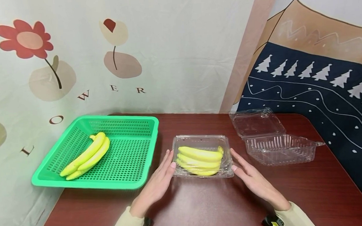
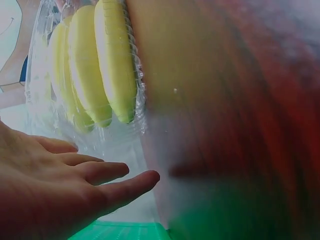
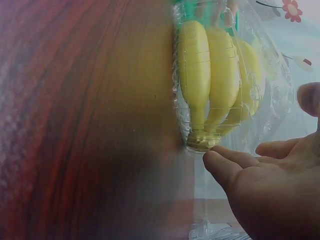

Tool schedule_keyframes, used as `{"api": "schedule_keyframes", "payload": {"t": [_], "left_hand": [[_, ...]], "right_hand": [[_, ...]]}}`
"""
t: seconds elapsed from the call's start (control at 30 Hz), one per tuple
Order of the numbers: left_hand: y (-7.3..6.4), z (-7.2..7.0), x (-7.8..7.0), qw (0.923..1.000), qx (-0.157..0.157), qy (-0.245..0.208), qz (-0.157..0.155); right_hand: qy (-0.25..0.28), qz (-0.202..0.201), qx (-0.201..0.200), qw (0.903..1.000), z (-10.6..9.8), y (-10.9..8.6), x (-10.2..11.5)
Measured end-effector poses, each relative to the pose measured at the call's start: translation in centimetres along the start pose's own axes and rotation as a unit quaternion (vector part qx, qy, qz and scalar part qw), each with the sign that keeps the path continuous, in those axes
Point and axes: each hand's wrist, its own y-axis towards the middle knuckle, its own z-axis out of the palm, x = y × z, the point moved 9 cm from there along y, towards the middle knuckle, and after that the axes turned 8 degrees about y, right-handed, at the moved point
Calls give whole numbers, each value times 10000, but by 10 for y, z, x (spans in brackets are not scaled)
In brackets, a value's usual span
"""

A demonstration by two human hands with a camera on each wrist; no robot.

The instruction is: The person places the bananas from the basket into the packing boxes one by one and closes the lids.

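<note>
A clear plastic clamshell box (image 1: 202, 139) stands on the table with its lid down, and a bunch of yellow bananas (image 1: 200, 155) lies inside it. At the box's left side is my left hand (image 1: 158, 183), its fingers straight and the thumb near the front corner. My right hand (image 1: 255, 181) mirrors it at the right side, fingers extended, fingertips right at the wall. The right wrist view shows the bananas' stem end (image 3: 204, 141) beside the right fingertips. In the left wrist view the left fingers (image 2: 107, 172) reach out flat below the banana tips.
On the left a green plastic basket (image 1: 152, 150) holds another bunch of bananas (image 1: 88, 156). A second clear clamshell box (image 1: 282, 151) stands at the right with its lid tipped back. Behind the brown table (image 1: 202, 208) hangs a printed curtain (image 1: 179, 53).
</note>
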Motion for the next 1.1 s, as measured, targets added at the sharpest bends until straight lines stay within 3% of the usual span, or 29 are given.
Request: {"api": "schedule_keyframes", "payload": {"t": [0.2,0.5,0.83,1.1], "left_hand": [[0,-4,3,9999,-126,21,48],[1,-6,8,9991,-417,56,-12],[3,4,10,9986,95,-495,-169],[3,12,6,9873,510,-1495,-150]], "right_hand": [[367,-88,33,9993,2,0,-2],[67,-29,-268,9996,0,-1,1],[569,291,179,9978,7,1,-6],[937,125,532,9941,14,4,-7]]}}
